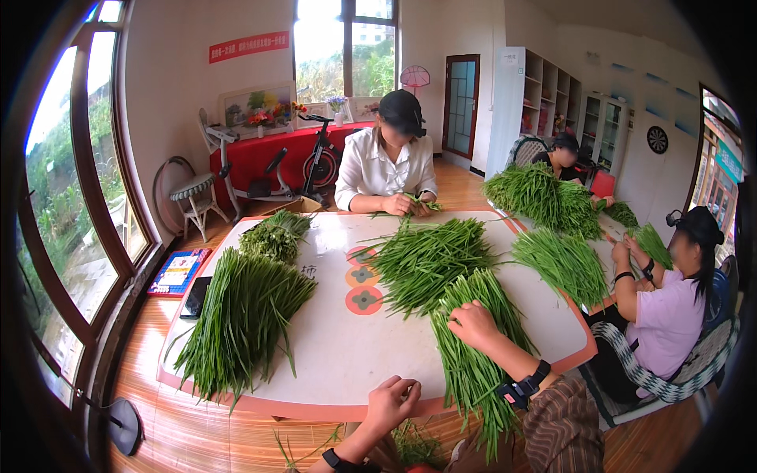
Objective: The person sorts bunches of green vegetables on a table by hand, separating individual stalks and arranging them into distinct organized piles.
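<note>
My left hand (392, 403) is over the near edge of the table (343, 360), its fingers loosely curled; nothing shows in it, but the inside of the fingers is hidden. Bent down onto a pile of long green stalks, apparently garlic chives (479, 378), is my right hand (475, 325); whether its fingertips pinch any is hidden. That pile hangs over the near table edge. Just beyond it lies a broader heap of cut chives (434, 260). A thick stack of chives (242, 325) lies on the left, with a bunch bearing pale buds (272, 239) behind it.
A phone (195, 297) lies by the left table edge. Across the table, a person in white (387, 171) handles stalks. At right, a person in pink (668, 319) and another behind work beside more chive piles (562, 266). Scraps (417, 443) lie below the near edge.
</note>
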`<state>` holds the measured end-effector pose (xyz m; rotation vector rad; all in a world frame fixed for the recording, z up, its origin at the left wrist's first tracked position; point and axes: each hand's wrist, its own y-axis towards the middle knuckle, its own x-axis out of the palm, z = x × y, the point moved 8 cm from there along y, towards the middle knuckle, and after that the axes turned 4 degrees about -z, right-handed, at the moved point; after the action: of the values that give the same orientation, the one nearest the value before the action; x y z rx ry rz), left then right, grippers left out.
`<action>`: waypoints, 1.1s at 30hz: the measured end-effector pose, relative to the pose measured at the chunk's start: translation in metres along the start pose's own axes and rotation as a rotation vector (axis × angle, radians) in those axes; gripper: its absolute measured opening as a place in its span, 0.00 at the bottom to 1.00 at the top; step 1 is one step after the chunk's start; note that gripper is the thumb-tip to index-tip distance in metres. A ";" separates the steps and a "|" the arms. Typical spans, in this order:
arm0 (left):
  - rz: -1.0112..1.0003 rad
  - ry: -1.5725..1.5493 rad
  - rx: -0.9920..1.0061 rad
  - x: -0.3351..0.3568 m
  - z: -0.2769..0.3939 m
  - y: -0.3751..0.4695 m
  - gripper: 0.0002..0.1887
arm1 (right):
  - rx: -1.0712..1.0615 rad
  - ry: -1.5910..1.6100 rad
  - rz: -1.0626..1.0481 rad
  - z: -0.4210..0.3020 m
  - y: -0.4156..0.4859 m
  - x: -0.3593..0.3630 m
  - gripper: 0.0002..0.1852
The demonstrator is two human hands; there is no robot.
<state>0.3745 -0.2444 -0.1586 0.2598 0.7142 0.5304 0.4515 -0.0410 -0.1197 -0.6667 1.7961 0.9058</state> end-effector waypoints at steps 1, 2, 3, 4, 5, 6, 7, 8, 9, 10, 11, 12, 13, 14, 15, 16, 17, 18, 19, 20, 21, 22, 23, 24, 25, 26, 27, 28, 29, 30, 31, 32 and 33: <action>-0.001 0.001 -0.002 -0.001 -0.001 -0.001 0.07 | 0.000 0.002 -0.001 -0.004 0.004 0.006 0.12; -0.007 0.001 -0.003 -0.001 -0.002 -0.001 0.07 | -0.029 -0.022 -0.053 -0.008 0.010 0.018 0.12; -0.010 0.002 -0.003 -0.002 -0.002 0.000 0.07 | -0.063 -0.048 -0.104 -0.012 0.017 0.027 0.12; -0.006 0.003 -0.003 -0.003 -0.003 0.000 0.07 | -0.056 -0.111 -0.231 -0.012 0.024 0.040 0.15; -0.005 0.009 -0.008 -0.005 -0.004 -0.001 0.07 | -0.060 -0.112 -0.229 -0.013 0.028 0.044 0.15; 0.001 0.018 -0.019 -0.008 -0.006 -0.004 0.07 | 0.050 -0.178 -0.263 -0.009 0.030 0.051 0.18; 0.011 0.023 -0.025 -0.011 -0.008 -0.006 0.07 | 0.159 -0.243 -0.296 -0.005 0.032 0.057 0.20; 0.003 0.005 -0.032 -0.011 -0.009 -0.008 0.08 | 0.180 -0.227 -0.363 -0.002 0.035 0.064 0.24; 0.001 -0.011 -0.044 -0.013 -0.011 -0.012 0.08 | 0.188 -0.219 -0.345 -0.001 0.035 0.066 0.24; -0.002 -0.037 -0.042 -0.015 -0.007 -0.013 0.07 | 0.257 -0.191 -0.369 0.004 0.032 0.065 0.24; -0.011 -0.041 -0.020 -0.014 -0.005 -0.014 0.07 | 0.253 -0.196 -0.342 0.010 0.030 0.064 0.24; -0.018 -0.045 -0.007 -0.012 -0.007 -0.016 0.07 | 0.260 -0.213 -0.329 0.012 0.027 0.065 0.23; -0.023 -0.049 0.002 -0.012 -0.010 -0.019 0.07 | 0.270 -0.217 -0.371 0.004 0.023 0.059 0.23; -0.033 -0.055 0.008 -0.012 -0.008 -0.021 0.07 | 0.251 -0.223 -0.334 0.004 0.020 0.059 0.26; -0.042 -0.062 0.012 -0.012 -0.006 -0.022 0.08 | 0.258 -0.236 -0.355 0.000 0.016 0.056 0.27; -0.041 -0.056 0.011 -0.013 -0.006 -0.025 0.08 | 0.244 -0.247 -0.349 -0.002 0.016 0.059 0.27; -0.041 -0.051 0.012 -0.015 -0.005 -0.027 0.08 | 0.224 -0.258 -0.373 -0.006 0.016 0.062 0.27; -0.049 -0.025 0.000 -0.015 -0.002 -0.029 0.08 | 0.237 -0.261 -0.398 -0.010 0.014 0.056 0.25; -0.052 -0.005 0.009 -0.016 0.001 -0.033 0.08 | 0.246 -0.207 -0.319 0.004 0.018 0.067 0.20; -0.051 0.000 0.023 -0.017 0.006 -0.033 0.07 | 0.261 -0.185 -0.333 0.006 0.019 0.066 0.17; -0.044 0.006 0.030 -0.019 0.008 -0.035 0.07 | 0.268 -0.164 -0.351 0.004 0.020 0.064 0.15; -0.034 0.022 0.020 -0.021 0.009 -0.037 0.07 | 0.249 -0.154 -0.352 0.001 0.023 0.064 0.15; -0.038 -0.002 0.023 -0.020 0.012 -0.038 0.07 | 0.251 -0.114 -0.383 0.004 0.020 0.063 0.14; -0.040 -0.023 0.026 -0.018 0.013 -0.037 0.07 | 0.249 -0.073 -0.412 0.007 0.020 0.062 0.13; -0.041 -0.012 0.021 -0.019 0.015 -0.038 0.07 | 0.243 -0.062 -0.414 0.004 0.017 0.055 0.13; -0.037 -0.022 0.025 -0.019 0.018 -0.038 0.07 | 0.218 0.009 -0.388 0.000 0.015 0.043 0.12; -0.041 -0.037 0.036 -0.017 0.021 -0.037 0.07 | 0.204 0.080 -0.358 0.002 0.011 0.037 0.12; -0.052 -0.040 0.053 -0.013 0.024 -0.034 0.07 | 0.172 0.192 -0.271 0.019 0.011 0.039 0.13; -0.069 -0.033 0.050 -0.011 0.025 -0.033 0.07 | 0.150 0.266 -0.175 0.025 0.011 0.033 0.14; -0.070 -0.056 0.026 -0.011 0.027 -0.029 0.07 | 0.196 0.429 -0.128 0.034 0.008 0.033 0.13; -0.064 -0.081 -0.004 -0.008 0.027 -0.027 0.07 | 0.238 0.588 -0.084 0.036 0.006 0.026 0.12; -0.055 -0.084 0.011 -0.007 0.027 -0.024 0.08 | 0.269 0.764 -0.110 0.033 0.003 0.019 0.11; -0.068 -0.110 -0.019 -0.004 0.024 -0.020 0.08 | 0.307 0.937 -0.123 0.031 0.000 0.012 0.10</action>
<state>0.3958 -0.2647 -0.1468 0.2440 0.6090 0.4542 0.4634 -0.0166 -0.1383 -1.0868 2.5952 0.1900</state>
